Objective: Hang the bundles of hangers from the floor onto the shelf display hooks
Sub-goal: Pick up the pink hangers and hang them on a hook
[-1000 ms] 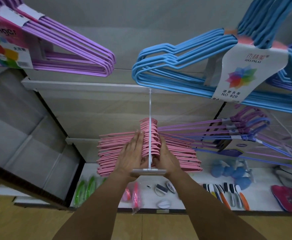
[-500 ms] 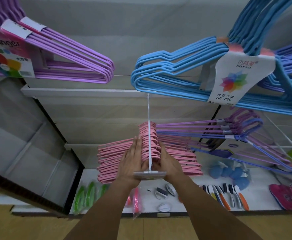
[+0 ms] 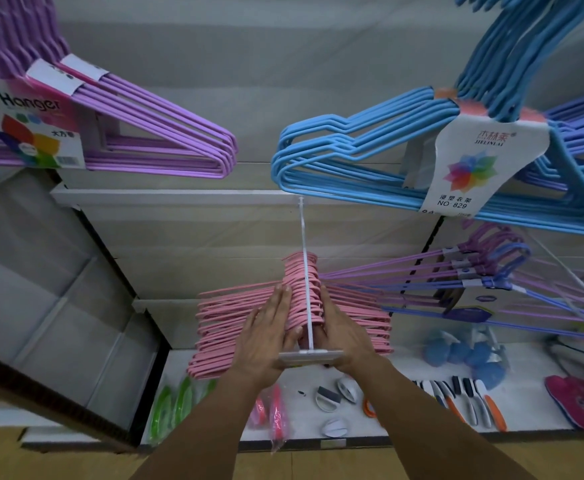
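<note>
A thick stack of pink hangers (image 3: 352, 315) hangs by its necks on a long white display hook (image 3: 303, 244) that juts out from the shelf wall. My left hand (image 3: 264, 336) lies flat against the left side of the pink necks, thumb tucked behind them. My right hand (image 3: 340, 330) presses the right side, just behind the hook's white price tab (image 3: 309, 356). The two hands squeeze the stack between them. A purple bundle (image 3: 152, 133) hangs at upper left and a blue bundle (image 3: 370, 161) at upper right.
More purple and blue hangers (image 3: 484, 268) hang on a hook to the right. The white bottom shelf (image 3: 404, 417) carries brushes, blue sponges, green and pink packets, and pink slippers (image 3: 581, 400). A grey side panel (image 3: 41, 289) stands at left. Wooden floor lies below.
The view has tilted down a little, so the upper bundles sit lower in frame. Both hands stay pressed on the pink stack, with only slight shifts of the fingers.
</note>
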